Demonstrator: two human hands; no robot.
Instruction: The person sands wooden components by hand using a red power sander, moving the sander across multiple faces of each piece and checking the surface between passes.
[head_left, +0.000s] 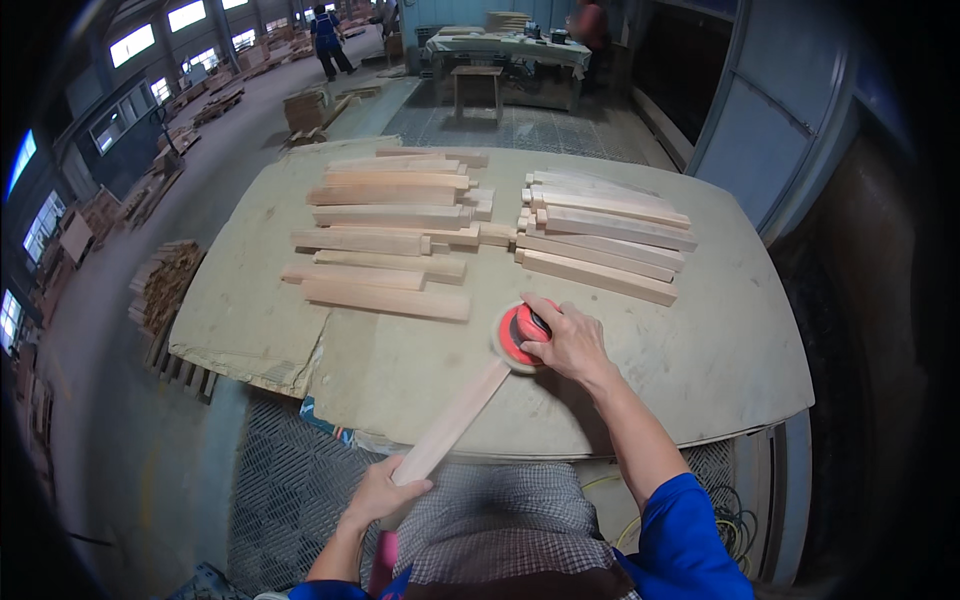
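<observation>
My left hand (388, 489) grips the near end of a flat, pale wooden strip (454, 427), which slants away from me over the front edge of the worktable (637, 360). Its far end meets the pad of a red and black handheld orbital sander (520, 336). My right hand (570, 337) is wrapped over the sander's top from the right. Beyond lie two groups of wooden pieces: a left stack (386, 300) in uneven rows, and a right stack (600, 276) of pieces with tenons at their left ends.
A torn board edge (306, 375) runs along the table's front left. Coiled hoses (731, 525) lie on the floor at the right. A pallet of wood offcuts (169, 289) stands left of the table. Farther back are another workbench (510, 49), a stool (477, 73) and a person (328, 41).
</observation>
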